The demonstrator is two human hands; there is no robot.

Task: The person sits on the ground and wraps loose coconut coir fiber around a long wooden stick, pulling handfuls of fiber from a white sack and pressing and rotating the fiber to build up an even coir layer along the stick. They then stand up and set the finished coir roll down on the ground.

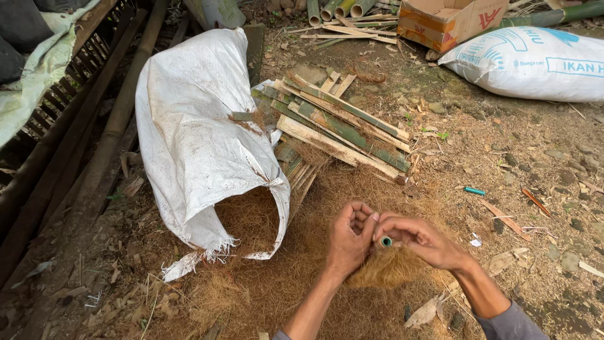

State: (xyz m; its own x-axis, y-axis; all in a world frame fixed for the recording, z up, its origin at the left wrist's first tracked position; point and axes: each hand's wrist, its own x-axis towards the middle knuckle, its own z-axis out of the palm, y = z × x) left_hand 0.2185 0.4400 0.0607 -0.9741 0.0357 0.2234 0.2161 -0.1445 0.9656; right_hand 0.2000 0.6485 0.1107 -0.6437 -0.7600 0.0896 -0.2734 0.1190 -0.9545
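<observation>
A dirt yard is seen from above. A large white woven sack (pixel 201 132) lies on its side to the left, its torn mouth open toward the hands, with brown fibre (pixel 251 220) spilling out of it and spread over the ground in a wide mat. Behind the sack a loose pile of split bamboo strips (pixel 343 126) is stacked, well apart from the hands. Farther back a cardboard box (pixel 443 22) and a second, filled white sack (pixel 535 63) are placed. A small teal piece (pixel 474 191) lies on the bare ground to the right, and dry leaves and chips are scattered around it. Nothing lies between the hands and the open sack except the fibre mat.

The left hand (pixel 349 239) and the right hand (pixel 418 239) are brought together just above the fibre. A small green tube (pixel 386 242) is pinched in the fingers of the right hand, its open end facing the camera. The left hand is curled closed against the tube's end, and a tuft of fibre (pixel 387 267) hangs directly beneath both hands; whether it is gripped cannot be told.
</observation>
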